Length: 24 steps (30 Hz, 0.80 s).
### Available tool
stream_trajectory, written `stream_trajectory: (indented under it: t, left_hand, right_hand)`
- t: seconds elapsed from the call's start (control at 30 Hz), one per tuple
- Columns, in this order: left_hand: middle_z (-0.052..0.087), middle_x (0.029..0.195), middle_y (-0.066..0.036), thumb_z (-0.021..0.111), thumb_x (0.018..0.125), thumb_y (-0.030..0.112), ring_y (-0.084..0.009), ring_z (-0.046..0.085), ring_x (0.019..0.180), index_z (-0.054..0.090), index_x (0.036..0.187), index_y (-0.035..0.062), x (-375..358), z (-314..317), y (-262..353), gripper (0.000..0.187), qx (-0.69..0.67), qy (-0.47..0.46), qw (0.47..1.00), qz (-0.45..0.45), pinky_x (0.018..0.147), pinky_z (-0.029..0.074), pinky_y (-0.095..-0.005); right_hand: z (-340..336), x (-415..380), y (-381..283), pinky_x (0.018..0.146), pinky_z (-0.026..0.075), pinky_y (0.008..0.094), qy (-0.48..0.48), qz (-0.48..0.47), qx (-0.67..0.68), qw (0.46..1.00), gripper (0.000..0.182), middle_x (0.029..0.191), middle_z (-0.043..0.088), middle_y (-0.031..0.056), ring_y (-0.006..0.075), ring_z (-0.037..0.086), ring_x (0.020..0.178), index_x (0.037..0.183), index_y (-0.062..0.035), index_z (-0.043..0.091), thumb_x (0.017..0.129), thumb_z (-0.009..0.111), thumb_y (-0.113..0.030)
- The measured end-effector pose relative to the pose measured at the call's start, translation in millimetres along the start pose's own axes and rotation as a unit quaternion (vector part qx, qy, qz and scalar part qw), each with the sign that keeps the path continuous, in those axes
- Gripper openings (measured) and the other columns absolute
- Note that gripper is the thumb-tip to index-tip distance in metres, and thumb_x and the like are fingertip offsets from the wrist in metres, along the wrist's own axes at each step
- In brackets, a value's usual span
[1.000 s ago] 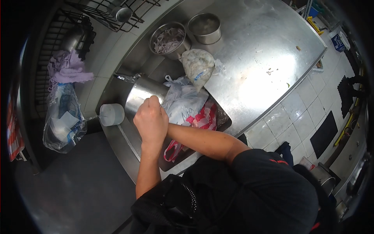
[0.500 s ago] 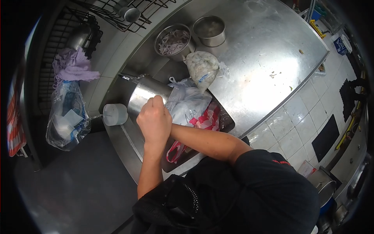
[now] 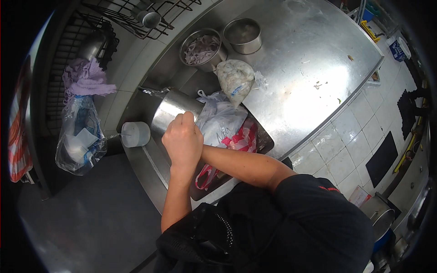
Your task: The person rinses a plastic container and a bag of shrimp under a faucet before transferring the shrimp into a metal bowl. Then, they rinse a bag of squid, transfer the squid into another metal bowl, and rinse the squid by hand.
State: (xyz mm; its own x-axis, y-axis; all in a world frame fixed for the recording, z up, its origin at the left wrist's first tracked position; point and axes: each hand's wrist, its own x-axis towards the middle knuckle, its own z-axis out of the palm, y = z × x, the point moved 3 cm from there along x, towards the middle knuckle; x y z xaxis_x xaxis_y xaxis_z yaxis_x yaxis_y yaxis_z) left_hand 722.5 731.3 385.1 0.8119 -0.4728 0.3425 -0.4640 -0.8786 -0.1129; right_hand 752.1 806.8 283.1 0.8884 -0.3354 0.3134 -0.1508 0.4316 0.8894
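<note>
My left hand (image 3: 183, 140) is closed in a fist in front of a tilted metal pot (image 3: 175, 110). What its fingers hold, if anything, is hidden. My right forearm (image 3: 246, 164) crosses from the right and ends behind that fist, so my right hand and its fingers are out of sight. Beside the hands, in the sink, lie a whitish plastic bag (image 3: 223, 120) with handwriting on it and a red-and-white bag (image 3: 243, 136). A clear bag of pale contents (image 3: 235, 81) rests on the sink's edge.
Two round metal containers stand behind: one with sliced purplish pieces (image 3: 201, 49), one with murky contents (image 3: 242, 36). A white plastic tub (image 3: 135, 134) sits at left. The steel counter (image 3: 300, 95) has small scraps. A purple cloth (image 3: 86, 77) and plastic bag (image 3: 81, 136) hang from a rack.
The view has shifted very slightly. Both arms keep the same pose, and the pot and bags appear to be in the same places.
</note>
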Motion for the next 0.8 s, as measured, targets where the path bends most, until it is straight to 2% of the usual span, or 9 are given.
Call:
stream_trajectory:
  t: [0.07,0.13,0.2,0.27,0.43,0.67,0.8]
  left_hand:
    - [0.057,0.072,-0.012,0.068,0.068,0.002,-0.0331,0.063,0.067,0.051,0.075,0.0056,0.2,-2.2,1.0,0.019,-0.006,-0.002,1.000,-0.002,0.057,0.051,-0.0457]
    - [0.057,0.072,-0.012,0.068,0.068,0.002,-0.0328,0.063,0.067,0.051,0.075,0.0054,0.5,-5.6,-0.4,0.019,-0.006,-0.008,1.000,-0.010,0.058,0.050,-0.0456]
    - [0.057,0.072,-0.012,0.068,0.068,0.003,-0.0325,0.063,0.068,0.051,0.075,0.0052,2.2,-8.9,-2.1,0.019,-0.006,-0.014,1.000,-0.017,0.058,0.050,-0.0455]
    - [0.057,0.072,-0.012,0.069,0.068,0.003,-0.0323,0.063,0.068,0.052,0.074,0.0049,2.8,-12.1,-2.8,0.018,-0.007,-0.010,1.000,-0.015,0.058,0.050,-0.0453]
    - [0.057,0.070,-0.011,0.069,0.066,0.003,-0.0317,0.062,0.067,0.052,0.072,0.0053,5.4,-12.2,-0.7,0.018,-0.025,0.008,0.999,0.021,0.057,0.049,-0.0436]
    - [0.055,0.067,-0.010,0.067,0.064,0.002,-0.0297,0.061,0.061,0.052,0.071,0.0063,8.3,-11.0,11.6,0.017,0.008,0.016,0.998,0.064,0.055,0.048,-0.0417]
    - [0.056,0.067,-0.010,0.066,0.065,0.002,-0.0292,0.061,0.061,0.052,0.071,0.0066,7.9,-6.3,15.2,0.016,0.011,0.014,0.997,0.070,0.055,0.049,-0.0412]
  right_hand:
    - [10.5,5.2,10.6,0.086,0.044,0.0280,-0.069,-0.035,0.114,0.991,0.008,0.093,0.052,-0.0012,0.0136,0.054,0.095,0.093,-0.0141,0.050,0.099,0.047,-0.018]
    - [0.0,5.8,8.0,0.086,0.044,0.0281,-0.070,-0.026,0.127,0.989,0.008,0.093,0.052,-0.0010,0.0136,0.054,0.095,0.093,-0.0140,0.050,0.099,0.047,-0.018]
    - [-48.4,-8.8,-22.8,0.086,0.044,0.0289,0.026,0.041,-0.024,0.999,0.006,0.094,0.053,0.0002,0.0148,0.054,0.095,0.094,-0.0137,0.050,0.097,0.049,-0.018]
    - [-72.0,-16.1,-35.6,0.085,0.043,0.0296,0.123,0.105,-0.175,0.971,0.004,0.096,0.053,0.0014,0.0159,0.053,0.096,0.095,-0.0134,0.051,0.096,0.050,-0.017]
    - [-64.0,-19.0,-42.7,0.089,0.043,0.0330,0.171,0.146,-0.205,0.953,0.010,0.101,0.053,0.0053,0.0200,0.052,0.101,0.100,-0.0112,0.052,0.092,0.054,-0.017]
    - [-47.8,-23.2,-46.4,0.092,0.042,0.0381,0.182,0.113,-0.223,0.951,0.022,0.108,0.052,0.0099,0.0254,0.050,0.108,0.105,-0.0090,0.054,0.088,0.060,-0.020]
    - [-42.0,-22.6,-56.4,0.094,0.041,0.0410,0.199,0.097,-0.314,0.923,0.029,0.112,0.051,0.0125,0.0285,0.048,0.112,0.108,-0.0078,0.054,0.085,0.064,-0.022]
